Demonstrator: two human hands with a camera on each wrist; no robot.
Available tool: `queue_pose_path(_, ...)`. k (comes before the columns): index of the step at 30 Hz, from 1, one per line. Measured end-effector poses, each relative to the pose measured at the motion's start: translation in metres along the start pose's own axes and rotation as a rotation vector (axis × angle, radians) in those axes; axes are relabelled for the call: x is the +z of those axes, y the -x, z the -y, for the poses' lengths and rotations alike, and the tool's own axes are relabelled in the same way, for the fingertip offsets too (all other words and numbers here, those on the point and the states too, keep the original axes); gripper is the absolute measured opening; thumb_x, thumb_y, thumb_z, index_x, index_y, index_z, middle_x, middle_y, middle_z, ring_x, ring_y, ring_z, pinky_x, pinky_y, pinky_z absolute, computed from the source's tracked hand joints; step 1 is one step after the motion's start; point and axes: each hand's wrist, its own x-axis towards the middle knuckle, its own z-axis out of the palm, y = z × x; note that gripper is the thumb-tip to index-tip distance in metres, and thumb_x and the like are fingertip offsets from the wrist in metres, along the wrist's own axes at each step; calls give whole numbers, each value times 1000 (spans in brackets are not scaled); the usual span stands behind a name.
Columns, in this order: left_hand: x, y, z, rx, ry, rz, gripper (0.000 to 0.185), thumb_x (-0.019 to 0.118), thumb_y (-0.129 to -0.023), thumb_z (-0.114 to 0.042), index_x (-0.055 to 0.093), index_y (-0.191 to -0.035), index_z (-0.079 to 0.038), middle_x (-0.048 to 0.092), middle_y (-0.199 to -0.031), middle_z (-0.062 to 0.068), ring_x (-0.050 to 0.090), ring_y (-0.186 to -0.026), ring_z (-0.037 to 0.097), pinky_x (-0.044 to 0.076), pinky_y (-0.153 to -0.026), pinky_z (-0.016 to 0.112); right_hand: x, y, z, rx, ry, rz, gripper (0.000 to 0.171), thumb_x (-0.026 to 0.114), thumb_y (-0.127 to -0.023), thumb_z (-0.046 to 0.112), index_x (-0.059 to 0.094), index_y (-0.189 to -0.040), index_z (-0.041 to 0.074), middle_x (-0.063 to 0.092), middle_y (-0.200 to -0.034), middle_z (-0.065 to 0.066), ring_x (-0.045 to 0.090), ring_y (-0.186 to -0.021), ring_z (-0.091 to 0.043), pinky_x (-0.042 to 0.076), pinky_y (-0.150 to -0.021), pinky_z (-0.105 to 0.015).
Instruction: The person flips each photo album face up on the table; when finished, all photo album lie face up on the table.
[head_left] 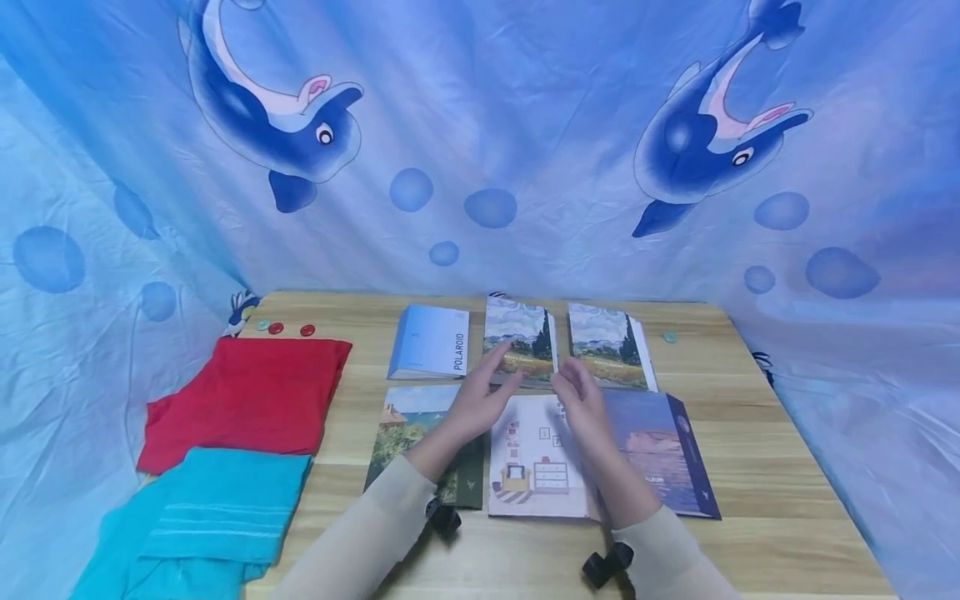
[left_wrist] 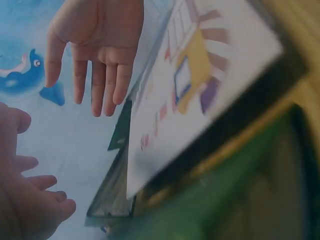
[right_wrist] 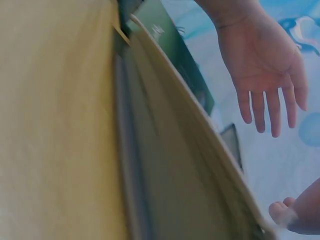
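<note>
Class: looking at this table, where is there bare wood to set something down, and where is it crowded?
Bare wood lies right of the purple book, along the table edge, and in front of the white book. The centre is crowded: six books in two rows, both hands above them. The red cloth and teal cloth fill the left.

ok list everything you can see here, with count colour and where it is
photo albums: six, two rows of three, painted landscape covers, one pale blue, one white with a room drawing, mid table
red cloth: one, folded, left of table
teal towel: one, front left, overlapping the red cloth's near edge
buttons: two red and one teal behind the red cloth, one teal back right
table: one, light wood
dolphin backdrop: blue fabric, behind
left hand: open, above the albums
right hand: open, above the albums
</note>
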Motion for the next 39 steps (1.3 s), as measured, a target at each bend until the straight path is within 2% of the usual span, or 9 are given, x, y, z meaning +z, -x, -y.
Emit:
queue_pose_path(3,-6,9,6,-9,-2,-14,64,52,-105,-40,28,-161,-21,29,-165,9,34,-147,32,31,-116,58,11,4,-3,20,4,4,69,61,-102,35,30,-158,9,36,-160,-14,34,-147,-32,27,-120,-50)
queue_pose_path(10,-23,38,23,-29,-10,-66,62,56,-104,-33,33,-160,-16,28,-165,12,25,-151,33,21,-120,58,31,12,-13,0,-40,23,62,60,-103,20,33,-156,4,39,-158,-18,37,-145,-35,29,-120,-48)
queue_pose_path(14,-32,55,34,-28,-61,-88,65,59,-102,-34,35,-158,-13,31,-163,15,28,-150,35,22,-120,58,44,19,-19,-4,-61,55,62,60,-102,20,34,-155,1,38,-157,-21,36,-145,-38,28,-120,-50)
queue_pose_path(20,-47,92,52,-28,-143,-57,66,62,-101,-33,38,-156,-8,28,-164,16,24,-151,37,21,-118,61,63,31,-23,14,-86,115,61,61,-102,20,36,-154,2,38,-157,-22,35,-146,-39,28,-119,-54)
queue_pose_path(24,-55,116,62,-26,-214,-61,64,63,-100,-37,44,-153,-6,32,-163,15,20,-152,38,18,-118,64,71,36,-28,-13,-50,171,62,61,-101,18,35,-154,-1,37,-157,-23,34,-146,-39,27,-119,-51)
queue_pose_path(29,-63,138,70,-22,-307,-65,67,64,-98,-44,48,-151,-7,33,-163,13,14,-153,39,7,-118,69,83,41,-31,-49,15,247,66,64,-100,17,33,-155,-1,35,-158,-24,32,-147,-37,26,-120,-45)
queue_pose_path(32,-66,148,73,-30,-362,-35,78,66,-93,-56,46,-153,-9,26,-166,9,9,-154,39,2,-115,73,91,45,-31,-64,40,277,64,64,-100,16,35,-154,-2,35,-158,-25,31,-147,-39,27,-119,-45)
queue_pose_path(35,-65,153,74,-32,-405,-8,97,73,-80,-67,44,-154,-12,20,-168,8,6,-154,38,0,-116,72,98,49,-30,-77,60,282,62,64,-100,16,37,-153,-4,34,-158,-27,30,-146,-43,28,-118,-48)
queue_pose_path(39,-59,157,75,-27,-505,-12,112,79,-68,-73,42,-156,-15,16,-168,11,5,-155,38,1,-117,71,107,54,-32,-119,139,266,61,67,-99,20,42,-150,-3,34,-158,-26,30,-146,-44,28,-117,-51)
